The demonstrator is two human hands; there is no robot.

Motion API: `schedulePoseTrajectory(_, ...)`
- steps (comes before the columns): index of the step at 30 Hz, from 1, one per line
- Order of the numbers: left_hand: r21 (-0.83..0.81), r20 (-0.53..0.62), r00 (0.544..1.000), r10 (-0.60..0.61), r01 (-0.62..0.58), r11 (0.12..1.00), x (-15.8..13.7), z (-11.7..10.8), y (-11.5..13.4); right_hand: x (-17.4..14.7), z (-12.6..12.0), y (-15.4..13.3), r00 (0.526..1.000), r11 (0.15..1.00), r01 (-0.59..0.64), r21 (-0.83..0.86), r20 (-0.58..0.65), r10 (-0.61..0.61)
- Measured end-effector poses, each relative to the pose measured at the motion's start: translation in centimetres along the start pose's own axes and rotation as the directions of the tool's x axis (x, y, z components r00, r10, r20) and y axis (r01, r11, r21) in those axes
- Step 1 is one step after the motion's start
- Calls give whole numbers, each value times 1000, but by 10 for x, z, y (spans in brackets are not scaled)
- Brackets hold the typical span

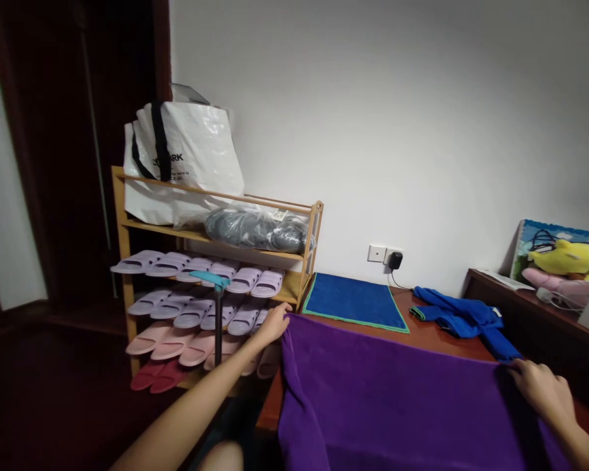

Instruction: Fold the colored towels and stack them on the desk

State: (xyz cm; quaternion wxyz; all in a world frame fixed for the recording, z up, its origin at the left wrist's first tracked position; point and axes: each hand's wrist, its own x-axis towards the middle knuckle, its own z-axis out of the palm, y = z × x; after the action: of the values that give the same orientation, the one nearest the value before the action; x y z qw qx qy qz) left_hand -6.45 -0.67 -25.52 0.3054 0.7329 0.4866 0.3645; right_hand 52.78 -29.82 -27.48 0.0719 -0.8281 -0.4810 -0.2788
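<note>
A purple towel is stretched between my two hands over the near part of a brown wooden table. My left hand pinches its far left corner, close to the shoe rack. At the other end of the same edge, my right hand grips the far right part of the towel. The towel's left side hangs in folds, and its lower part runs out of view. Beyond it, a blue cloth with green edging lies flat on the table. A crumpled blue cloth lies to its right.
A wooden shoe rack at left holds several slippers, a plastic-wrapped grey bundle and a white bag. A blue-topped pole stands before it. A black plug is in the wall; a yellow plush toy sits at right.
</note>
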Motion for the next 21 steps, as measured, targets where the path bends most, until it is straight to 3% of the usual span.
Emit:
schedulePoseTrajectory(4, 20, -33, 999, 10, -10, 1000, 8, 4, -2, 16, 10, -25, 995, 992, 30, -119, -86, -40)
schedulePoseTrajectory(9, -96, 25, 995, -95, 97, 991, 32, 9, -8, 32, 24, -45, 990, 978, 45, -205, -121, -71)
schedulePoseTrajectory(12, -220, 142, 978, -153, 182, 959, 42, 8, -13, 38, 37, -44, 994, 978, -20, -206, -106, -2)
schedulePoseTrajectory(16, -349, 263, 958, -114, 205, 914, 49, 2, -16, 43, 54, -36, 994, 977, -92, -194, -69, 80)
schedulePoseTrajectory(21, -306, 255, 964, -80, 159, 939, 60, 6, -20, 54, 65, -34, 1000, 987, 5, -160, 24, -1)
